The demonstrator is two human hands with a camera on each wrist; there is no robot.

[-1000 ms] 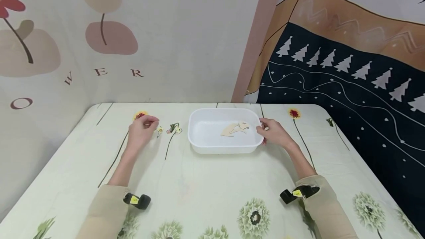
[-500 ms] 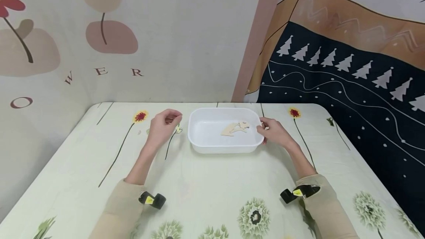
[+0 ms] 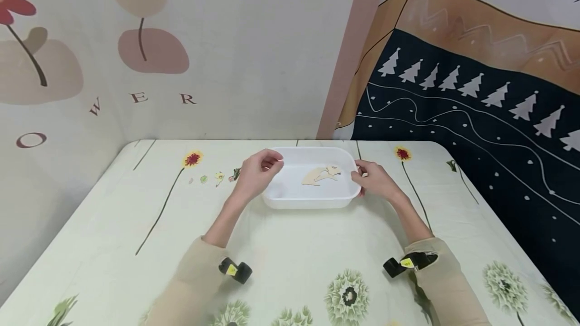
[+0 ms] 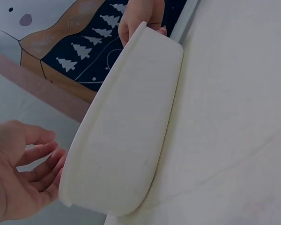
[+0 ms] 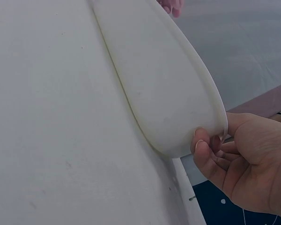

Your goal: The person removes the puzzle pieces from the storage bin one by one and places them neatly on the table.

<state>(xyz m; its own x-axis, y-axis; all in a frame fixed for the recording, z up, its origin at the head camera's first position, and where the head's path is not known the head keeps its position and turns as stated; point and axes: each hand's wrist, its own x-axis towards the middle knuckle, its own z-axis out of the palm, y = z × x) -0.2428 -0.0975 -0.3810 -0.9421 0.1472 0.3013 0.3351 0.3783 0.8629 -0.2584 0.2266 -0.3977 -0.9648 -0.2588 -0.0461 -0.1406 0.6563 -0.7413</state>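
Observation:
A white plastic tub (image 3: pixel 312 204) sits on the table, its long side towards me. Inside it lies a flat beige cutout (image 3: pixel 312 177) shaped somewhat like an animal. My right hand (image 3: pixel 373 179) grips the tub's right end, thumb at the rim and fingers curled beneath, as the right wrist view shows. Over the left end hovers my left hand (image 3: pixel 259 172), its fingers loosely bent. In the left wrist view, that hand (image 4: pixel 23 168) shows a gap between thumb and fingers and nothing held, fingertips right by the rim.
Left of the tub, several small coloured pieces (image 3: pixel 219 179) lie in a row, partly hidden by my left hand. A flower-print cloth (image 3: pixel 290 245) covers the table. Behind stand a pale printed wall hanging (image 3: pixel 254 64) and a dark tree-patterned one (image 3: pixel 453 109).
My left hand has moved right, from beside the printed yellow flower, past the small pieces, to the tub's left end. The right hand and the tub have stayed put.

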